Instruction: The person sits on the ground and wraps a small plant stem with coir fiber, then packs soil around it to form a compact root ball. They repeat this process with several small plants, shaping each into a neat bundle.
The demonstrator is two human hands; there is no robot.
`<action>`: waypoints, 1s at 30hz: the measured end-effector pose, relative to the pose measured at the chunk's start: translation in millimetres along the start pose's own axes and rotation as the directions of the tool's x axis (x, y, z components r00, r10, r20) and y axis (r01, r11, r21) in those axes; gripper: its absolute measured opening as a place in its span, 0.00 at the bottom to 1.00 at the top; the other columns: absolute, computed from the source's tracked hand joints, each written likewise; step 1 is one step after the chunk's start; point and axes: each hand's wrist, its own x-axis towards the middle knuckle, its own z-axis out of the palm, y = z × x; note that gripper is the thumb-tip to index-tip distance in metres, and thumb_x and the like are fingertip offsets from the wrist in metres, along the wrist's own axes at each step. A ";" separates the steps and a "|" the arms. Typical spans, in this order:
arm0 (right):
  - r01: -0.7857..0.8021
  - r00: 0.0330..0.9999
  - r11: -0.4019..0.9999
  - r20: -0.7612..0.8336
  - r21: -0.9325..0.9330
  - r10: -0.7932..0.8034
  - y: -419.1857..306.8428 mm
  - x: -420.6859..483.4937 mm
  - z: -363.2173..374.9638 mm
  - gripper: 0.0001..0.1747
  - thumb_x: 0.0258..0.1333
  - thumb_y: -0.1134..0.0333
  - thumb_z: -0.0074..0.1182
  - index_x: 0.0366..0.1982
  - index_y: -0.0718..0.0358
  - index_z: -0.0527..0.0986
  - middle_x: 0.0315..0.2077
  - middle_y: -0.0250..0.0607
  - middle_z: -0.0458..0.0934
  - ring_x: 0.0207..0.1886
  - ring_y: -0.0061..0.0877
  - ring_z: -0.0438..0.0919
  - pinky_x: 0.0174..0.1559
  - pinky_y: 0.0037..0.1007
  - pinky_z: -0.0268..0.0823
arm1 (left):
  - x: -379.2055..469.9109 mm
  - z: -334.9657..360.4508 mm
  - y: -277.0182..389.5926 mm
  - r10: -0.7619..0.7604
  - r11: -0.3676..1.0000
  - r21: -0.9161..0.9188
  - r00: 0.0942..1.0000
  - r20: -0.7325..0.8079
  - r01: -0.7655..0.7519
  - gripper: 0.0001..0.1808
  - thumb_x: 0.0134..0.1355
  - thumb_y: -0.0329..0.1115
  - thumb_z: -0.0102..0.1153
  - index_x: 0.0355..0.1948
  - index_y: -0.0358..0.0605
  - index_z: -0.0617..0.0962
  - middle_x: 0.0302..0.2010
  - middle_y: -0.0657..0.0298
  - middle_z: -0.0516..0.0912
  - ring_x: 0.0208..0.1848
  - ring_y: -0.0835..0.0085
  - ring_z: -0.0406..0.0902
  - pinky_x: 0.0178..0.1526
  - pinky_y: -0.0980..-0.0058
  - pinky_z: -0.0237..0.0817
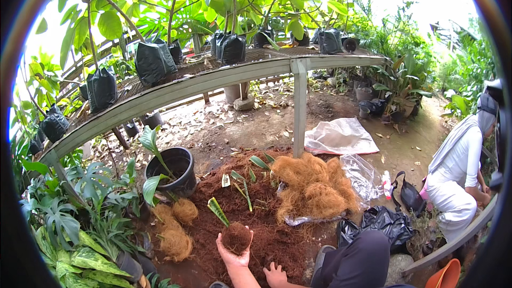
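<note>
My left hand (235, 254) cups a round ball of brown coir (236, 238) in its upturned palm. A variegated snake plant leaf cutting (218, 211) sticks up out of the ball, leaning left. Fingers spread, my right hand (275, 275) rests on the heap of reddish-brown coco peat (256, 232) and holds nothing. Several fibre-wrapped balls (176, 244) lie on the ground left of the heap. Cut leaf pieces (247, 194) are scattered on the peat. A large pile of orange-brown coconut fibre (314, 186) sits on clear plastic to the right.
A black pot (172, 170) with a broad-leaved plant stands at the left. Behind runs a raised bench (200, 74) with bagged plants; its post (299, 108) meets the fibre pile. A white sack (340, 136), black plastic bags (386, 228) and a seated person (460, 168) are to the right.
</note>
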 end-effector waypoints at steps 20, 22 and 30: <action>0.093 0.734 0.427 -0.352 0.899 0.581 33.1 7.4 -45.1 0.25 0.74 0.52 0.46 0.39 0.71 0.77 0.34 0.55 0.81 0.44 0.50 0.80 0.49 0.46 0.69 | -16.3 23.1 1.9 0.059 0.992 -0.114 0.998 -0.029 -0.062 0.24 0.66 0.51 0.54 0.53 0.46 0.81 0.53 0.53 0.85 0.54 0.46 0.82 0.60 0.41 0.73; 0.162 0.692 0.496 -0.457 0.853 0.559 39.9 13.8 -56.7 0.27 0.75 0.50 0.43 0.42 0.72 0.76 0.37 0.58 0.81 0.46 0.53 0.80 0.50 0.46 0.69 | -18.7 24.1 5.2 0.074 0.993 -0.094 0.994 0.076 -0.067 0.24 0.67 0.52 0.54 0.53 0.46 0.82 0.51 0.55 0.86 0.53 0.47 0.83 0.60 0.41 0.73; 0.295 0.813 0.552 -0.508 0.780 0.285 49.8 46.4 -101.0 0.35 0.76 0.45 0.39 0.67 0.66 0.68 0.64 0.55 0.73 0.69 0.45 0.70 0.70 0.38 0.59 | -24.6 17.2 34.3 0.215 0.971 -0.124 0.974 0.067 -0.206 0.25 0.69 0.52 0.52 0.55 0.45 0.80 0.54 0.53 0.85 0.55 0.48 0.82 0.61 0.39 0.73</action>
